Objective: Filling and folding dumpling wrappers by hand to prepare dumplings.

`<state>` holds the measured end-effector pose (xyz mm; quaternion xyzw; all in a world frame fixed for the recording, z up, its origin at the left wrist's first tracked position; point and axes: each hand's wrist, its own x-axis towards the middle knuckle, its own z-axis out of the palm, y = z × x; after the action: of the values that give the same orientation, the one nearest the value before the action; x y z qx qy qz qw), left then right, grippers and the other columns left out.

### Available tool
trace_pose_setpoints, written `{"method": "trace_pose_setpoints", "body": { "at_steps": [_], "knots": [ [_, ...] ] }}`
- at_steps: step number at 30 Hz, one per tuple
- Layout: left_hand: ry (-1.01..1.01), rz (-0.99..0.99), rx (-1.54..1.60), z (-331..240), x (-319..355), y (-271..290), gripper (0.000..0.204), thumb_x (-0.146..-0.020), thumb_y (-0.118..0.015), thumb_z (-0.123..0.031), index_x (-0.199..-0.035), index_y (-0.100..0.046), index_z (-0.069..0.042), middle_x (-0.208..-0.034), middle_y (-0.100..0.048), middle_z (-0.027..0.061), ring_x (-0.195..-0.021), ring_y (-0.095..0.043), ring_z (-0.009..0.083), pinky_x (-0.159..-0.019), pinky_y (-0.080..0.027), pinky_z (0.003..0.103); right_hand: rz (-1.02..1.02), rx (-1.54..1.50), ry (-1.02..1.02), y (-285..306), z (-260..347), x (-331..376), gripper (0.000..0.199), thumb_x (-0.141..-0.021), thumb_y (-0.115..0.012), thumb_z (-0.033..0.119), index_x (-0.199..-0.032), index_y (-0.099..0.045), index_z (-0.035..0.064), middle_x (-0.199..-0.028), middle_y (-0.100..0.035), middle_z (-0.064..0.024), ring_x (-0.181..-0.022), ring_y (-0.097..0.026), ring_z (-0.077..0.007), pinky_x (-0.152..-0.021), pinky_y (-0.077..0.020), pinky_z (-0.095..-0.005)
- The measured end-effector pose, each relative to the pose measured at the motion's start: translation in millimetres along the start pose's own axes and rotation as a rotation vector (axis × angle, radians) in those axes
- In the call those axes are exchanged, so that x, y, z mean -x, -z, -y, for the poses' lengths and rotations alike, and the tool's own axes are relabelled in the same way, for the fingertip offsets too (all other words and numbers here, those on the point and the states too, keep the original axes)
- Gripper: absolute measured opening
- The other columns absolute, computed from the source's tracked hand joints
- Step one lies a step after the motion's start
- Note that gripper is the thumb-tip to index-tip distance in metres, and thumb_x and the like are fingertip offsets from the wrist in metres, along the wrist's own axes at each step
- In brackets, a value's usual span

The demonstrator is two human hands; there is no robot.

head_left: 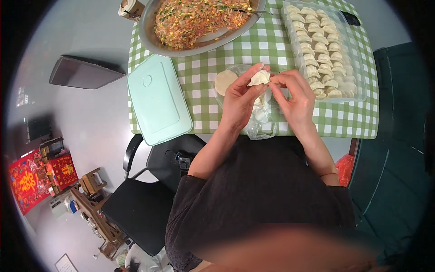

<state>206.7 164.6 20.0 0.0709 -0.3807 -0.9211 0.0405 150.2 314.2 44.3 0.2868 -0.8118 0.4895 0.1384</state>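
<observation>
**Both hands are closing the edge of one dumpling**

The step in hand, as I judge it, is the sealing of a filled wrapper. The dumpling (259,78) is held in the air above the near part of the worktop (335,120), between the two hands. The grip of the left hand (240,97) is closed around its left side, with the thumb on the near side and the fingers behind. The grip of the right hand (294,95) has thumb and forefinger brought together, and they appear to pinch the right end of the dough. I cannot tell whether the edge is fully closed, because the fingers cover part of it.

The next move calls for firm but gentle pressing along any open part, since soft dough could tear. After that, a free place in the clear container (361,86) at the right would be needed; it already carries many shaped dumplings (324,59) in rows.

For another piece, one round wrapper (224,82) lies flat just left of the hands, near a crumpled plastic bag (263,129). The filling (195,22) stands farther away in a metal basin (208,51), with a spoon (253,11) in it.
</observation>
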Motion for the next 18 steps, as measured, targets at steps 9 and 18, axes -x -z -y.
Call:
{"method": "trace_pose_setpoints", "body": {
  "at_steps": [9,18],
  "knots": [
    [0.022,-0.028,-0.013,2.7,-0.1,-1.5,0.052,-0.095,-0.060,0.008,-0.146,-0.052,-0.001,-0.143,-0.059,0.0145,-0.128,-0.059,0.0212,-0.108,-0.048,0.033,-0.014,0.031,0.053,0.8,2.1,-3.3,0.021,-0.073,-0.078,-0.003,-0.089,-0.068,0.0055,-0.087,-0.064,-0.0059,-0.074,-0.062,-0.0248,-0.063,-0.0489,-0.0356],
    [-0.024,-0.028,0.115,6.4,-4.6,5.6,0.051,-0.100,-0.054,0.006,-0.149,-0.048,-0.005,-0.147,-0.054,0.0147,-0.132,-0.057,0.0282,-0.108,-0.053,0.036,-0.028,-0.152,-0.093,5.4,6.5,0.9,0.026,-0.079,-0.082,0.001,-0.104,-0.073,0.0031,-0.094,-0.068,-0.0090,-0.081,-0.067,-0.0231,-0.069,-0.0566,-0.0313]
  ]
}}
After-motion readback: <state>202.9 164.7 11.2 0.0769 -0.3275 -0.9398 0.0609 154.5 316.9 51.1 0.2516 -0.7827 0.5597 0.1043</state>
